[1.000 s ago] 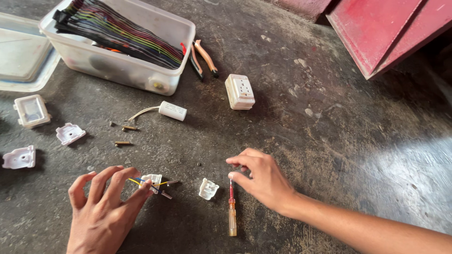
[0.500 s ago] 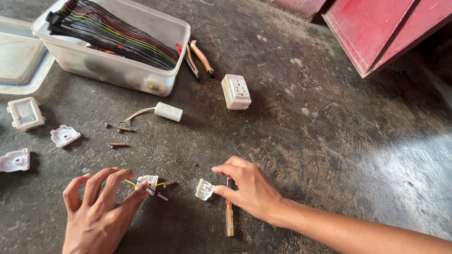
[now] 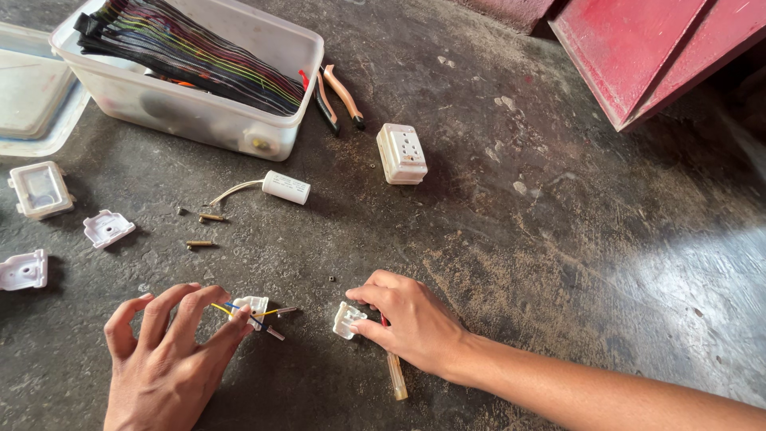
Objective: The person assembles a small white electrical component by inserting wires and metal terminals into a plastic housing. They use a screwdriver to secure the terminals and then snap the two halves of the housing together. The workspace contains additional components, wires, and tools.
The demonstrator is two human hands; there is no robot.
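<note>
Resting on the dusty grey floor (image 3: 495, 263), the right hand (image 3: 411, 323) pinches a small white plastic plug part (image 3: 347, 320) between thumb and fingertips, the grip narrow and closed on it; a clear yellowish tester screwdriver (image 3: 396, 381) lies under the palm, its handle sticking out toward the camera. The left hand (image 3: 163, 359) lies spread beside it, fingertips holding a white plug base (image 3: 252, 308) with yellow and blue wires and metal pins, the grip loosely closed on that piece. The two white parts sit near each other but apart.

Farther off, a white cylindrical capacitor (image 3: 286, 187) with a lead lies near two brass screws (image 3: 206, 230). A white socket block (image 3: 401, 153) sits just right of orange-handled pliers (image 3: 339, 96), which lean by a clear plastic tub (image 3: 203, 120) full of coloured wires. The tub's lid (image 3: 36, 104) and three white cover pieces (image 3: 40, 189) lie at the left edge. A red panel (image 3: 638, 56) stands at the upper right
</note>
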